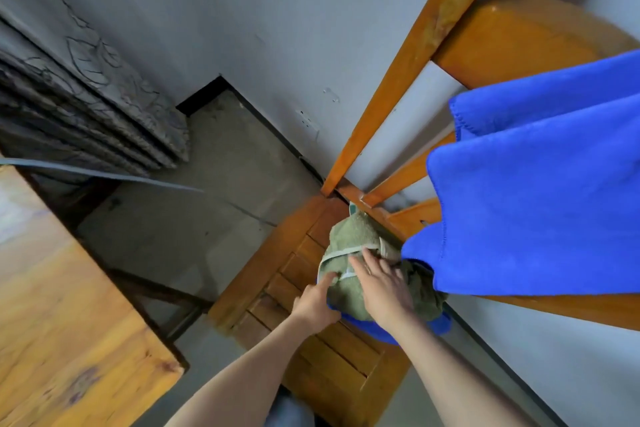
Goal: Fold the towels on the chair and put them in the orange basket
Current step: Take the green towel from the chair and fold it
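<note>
— What's on your feed apart from the job?
— I see a pale wooden desk [69, 305] filling the lower left, and beside it a bare concrete floor [207, 201].
— And further back?
— I make out grey leaf-patterned fabric [86, 97] in folds at the left. The grey wall [242, 10] has a black skirting [273, 128] and a white wall socket [308, 121] low down.

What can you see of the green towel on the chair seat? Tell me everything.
The green towel is olive terry cloth with a pale hem band, bunched in a rumpled heap on the slatted wooden chair seat, over a blue towel. The right hand lies flat on it; the left hand grips its left edge.
</note>
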The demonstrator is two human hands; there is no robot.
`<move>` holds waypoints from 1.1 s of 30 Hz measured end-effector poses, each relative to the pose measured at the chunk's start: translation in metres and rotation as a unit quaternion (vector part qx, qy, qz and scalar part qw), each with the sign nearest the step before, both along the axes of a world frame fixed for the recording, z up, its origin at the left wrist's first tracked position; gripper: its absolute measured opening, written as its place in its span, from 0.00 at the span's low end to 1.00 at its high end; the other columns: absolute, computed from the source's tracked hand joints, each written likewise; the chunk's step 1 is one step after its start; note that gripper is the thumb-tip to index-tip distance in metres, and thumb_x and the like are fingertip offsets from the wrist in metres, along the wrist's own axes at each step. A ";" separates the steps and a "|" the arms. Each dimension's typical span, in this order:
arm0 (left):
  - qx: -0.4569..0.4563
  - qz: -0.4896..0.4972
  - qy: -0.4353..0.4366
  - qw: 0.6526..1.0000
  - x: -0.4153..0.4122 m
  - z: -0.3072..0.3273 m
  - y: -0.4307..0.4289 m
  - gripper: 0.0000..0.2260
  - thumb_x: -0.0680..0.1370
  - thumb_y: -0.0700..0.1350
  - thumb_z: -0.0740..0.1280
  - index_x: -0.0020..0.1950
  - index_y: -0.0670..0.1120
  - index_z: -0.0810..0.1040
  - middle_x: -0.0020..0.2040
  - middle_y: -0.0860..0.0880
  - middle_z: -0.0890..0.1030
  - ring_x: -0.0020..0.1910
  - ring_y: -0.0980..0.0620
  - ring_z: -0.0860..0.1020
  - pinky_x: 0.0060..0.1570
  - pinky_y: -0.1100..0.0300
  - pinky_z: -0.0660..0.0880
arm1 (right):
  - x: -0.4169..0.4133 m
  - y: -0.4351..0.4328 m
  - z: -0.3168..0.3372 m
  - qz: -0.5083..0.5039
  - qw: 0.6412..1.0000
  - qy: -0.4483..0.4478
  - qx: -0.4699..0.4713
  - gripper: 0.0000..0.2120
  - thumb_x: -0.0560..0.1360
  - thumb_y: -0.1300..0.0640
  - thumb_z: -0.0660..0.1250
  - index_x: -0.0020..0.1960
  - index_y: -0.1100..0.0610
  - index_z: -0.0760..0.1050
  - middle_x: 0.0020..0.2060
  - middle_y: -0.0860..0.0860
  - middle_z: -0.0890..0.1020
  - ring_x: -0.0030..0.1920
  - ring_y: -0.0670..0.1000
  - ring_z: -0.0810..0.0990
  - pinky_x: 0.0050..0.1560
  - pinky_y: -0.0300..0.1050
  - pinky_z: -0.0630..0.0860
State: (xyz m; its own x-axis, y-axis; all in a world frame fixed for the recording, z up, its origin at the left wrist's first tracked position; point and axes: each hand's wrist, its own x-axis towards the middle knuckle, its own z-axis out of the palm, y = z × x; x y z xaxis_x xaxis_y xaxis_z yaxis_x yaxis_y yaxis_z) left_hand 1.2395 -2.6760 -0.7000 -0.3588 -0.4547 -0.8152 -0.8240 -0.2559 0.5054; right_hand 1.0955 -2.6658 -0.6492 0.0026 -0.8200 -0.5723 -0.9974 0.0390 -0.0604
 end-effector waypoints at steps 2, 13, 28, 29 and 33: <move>-0.044 -0.022 -0.035 0.998 -0.001 0.001 0.010 0.24 0.74 0.45 0.65 0.70 0.52 0.66 0.63 0.47 0.74 0.65 0.46 0.67 0.62 0.52 0.65 | 0.001 0.008 0.003 0.004 0.999 0.038 0.010 0.27 0.78 0.65 0.55 0.74 0.52 0.54 0.72 0.55 0.61 0.70 0.56 0.61 0.66 0.52 0.61; -0.171 -0.018 0.001 0.985 0.026 0.082 0.065 0.07 0.72 0.45 0.64 0.49 0.49 0.77 0.50 0.52 0.80 0.53 0.51 0.75 0.48 0.60 0.65 | -0.002 0.084 0.073 -0.004 0.998 0.050 -0.040 0.19 0.44 0.61 0.82 0.31 0.55 0.78 0.27 0.51 0.79 0.31 0.52 0.80 0.30 0.46 0.76; -0.400 0.087 0.057 0.911 0.030 0.263 0.126 0.09 0.73 0.39 0.67 0.52 0.43 0.78 0.47 0.49 0.78 0.43 0.51 0.75 0.41 0.64 0.67 | -0.017 0.139 0.233 0.027 0.957 -0.029 -0.289 0.07 0.72 0.60 0.65 0.50 0.58 0.77 0.44 0.53 0.80 0.48 0.54 0.78 0.47 0.45 0.75; -0.422 0.100 0.063 0.899 0.029 0.280 0.130 0.08 0.73 0.39 0.67 0.52 0.42 0.78 0.46 0.50 0.77 0.43 0.52 0.74 0.41 0.65 0.67 | -0.017 0.142 0.250 0.023 0.952 -0.046 -0.303 0.10 0.76 0.60 0.61 0.55 0.59 0.75 0.50 0.54 0.79 0.54 0.55 0.75 0.52 0.46 0.72; -0.476 0.147 0.079 0.863 0.037 0.333 0.140 0.08 0.73 0.38 0.67 0.51 0.43 0.77 0.43 0.50 0.76 0.40 0.52 0.72 0.44 0.61 0.66 | -0.007 0.143 0.306 -0.010 0.918 -0.146 -0.368 0.11 0.77 0.62 0.58 0.57 0.62 0.73 0.52 0.55 0.78 0.55 0.56 0.72 0.52 0.47 0.69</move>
State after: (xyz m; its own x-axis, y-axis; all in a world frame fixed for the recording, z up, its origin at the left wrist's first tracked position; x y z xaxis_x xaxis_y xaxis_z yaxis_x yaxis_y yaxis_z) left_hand 1.2760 -2.5357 -0.3670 -0.1858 -0.9822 0.0272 -0.6963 0.1511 0.7017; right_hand 1.0882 -2.5230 -0.3434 0.0492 -0.9858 0.1605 -0.9338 -0.1024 -0.3429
